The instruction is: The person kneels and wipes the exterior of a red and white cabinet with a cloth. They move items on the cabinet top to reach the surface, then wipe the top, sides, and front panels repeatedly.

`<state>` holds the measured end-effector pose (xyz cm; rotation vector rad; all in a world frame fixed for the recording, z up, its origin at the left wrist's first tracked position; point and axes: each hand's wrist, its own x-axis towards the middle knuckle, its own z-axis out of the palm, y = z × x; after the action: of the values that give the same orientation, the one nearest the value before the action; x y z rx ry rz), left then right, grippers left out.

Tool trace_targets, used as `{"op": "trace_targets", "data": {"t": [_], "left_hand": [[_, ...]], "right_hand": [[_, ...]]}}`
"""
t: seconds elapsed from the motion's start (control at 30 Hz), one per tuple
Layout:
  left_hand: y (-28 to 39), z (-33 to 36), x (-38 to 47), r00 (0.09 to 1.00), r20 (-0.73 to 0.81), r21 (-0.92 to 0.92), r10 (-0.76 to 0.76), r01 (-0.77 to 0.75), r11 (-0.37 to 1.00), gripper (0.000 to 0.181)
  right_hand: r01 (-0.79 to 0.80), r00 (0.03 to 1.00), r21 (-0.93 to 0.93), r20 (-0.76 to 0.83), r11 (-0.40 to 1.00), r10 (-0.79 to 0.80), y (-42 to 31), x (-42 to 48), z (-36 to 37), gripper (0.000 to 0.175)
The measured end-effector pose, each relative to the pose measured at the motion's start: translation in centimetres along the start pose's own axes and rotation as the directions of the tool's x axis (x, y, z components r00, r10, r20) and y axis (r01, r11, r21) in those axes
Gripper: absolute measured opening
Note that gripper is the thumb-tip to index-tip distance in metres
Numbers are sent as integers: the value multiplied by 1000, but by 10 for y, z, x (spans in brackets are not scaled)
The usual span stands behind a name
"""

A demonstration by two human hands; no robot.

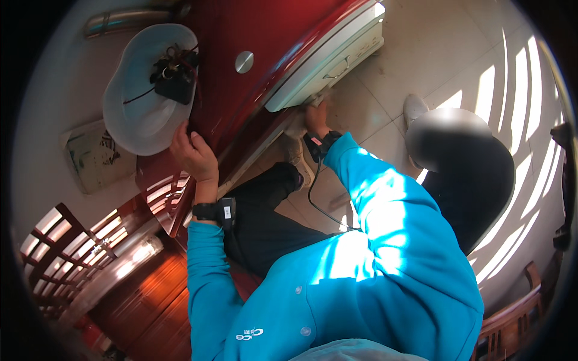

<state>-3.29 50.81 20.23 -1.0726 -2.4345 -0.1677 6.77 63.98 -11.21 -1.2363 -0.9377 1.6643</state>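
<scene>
My left hand (195, 155) is raised, palm and fingers showing, at the lower rim of a translucent pale plastic basin (118, 131). Whether the fingertips touch that rim cannot be told. Inside the basin lie a black pouch-like item (175, 88) and a dark red cord. Lower down, my right hand (317, 118) reaches beneath the end of a white drawer unit (311, 76) with a metal handle (337, 68). Its fingers are bent around or against something small and pale, blurred and partly hidden. Both wrists carry black strapped devices.
A glossy red surface (221, 85) with a round metal disc (244, 62) borders the drawer unit. Another person's dark-clothed leg (474, 180) is at the right on the tiled floor (433, 58). A patterned box (99, 158) lies left; a wooden chair (510, 329) stands lower right.
</scene>
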Motion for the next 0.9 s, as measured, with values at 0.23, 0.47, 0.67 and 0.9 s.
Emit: {"op": "trace_targets", "data": {"t": [0.23, 0.47, 0.67, 0.9], "left_hand": [[2, -2, 2, 999, -35, 2, 15, -15, 1000, 31], [0, 2, -2, 996, -81, -13, -32, 31, 999, 30], [-1, 2, -2, 993, -117, -7, -32, 32, 999, 30], [3, -3, -5, 968, -233, -194, -97, 51, 980, 27]], "right_hand": [[141, 990, -243, 4, 960, -144, 1, 98, -39, 39], [404, 890, -586, 431, 702, -153, 17, 27, -11, 36], [-82, 236, -410, 878, 908, 418, -67, -92, 10, 43], [263, 106, -741, 658, 618, 745, -205, -73, 11, 62]]}}
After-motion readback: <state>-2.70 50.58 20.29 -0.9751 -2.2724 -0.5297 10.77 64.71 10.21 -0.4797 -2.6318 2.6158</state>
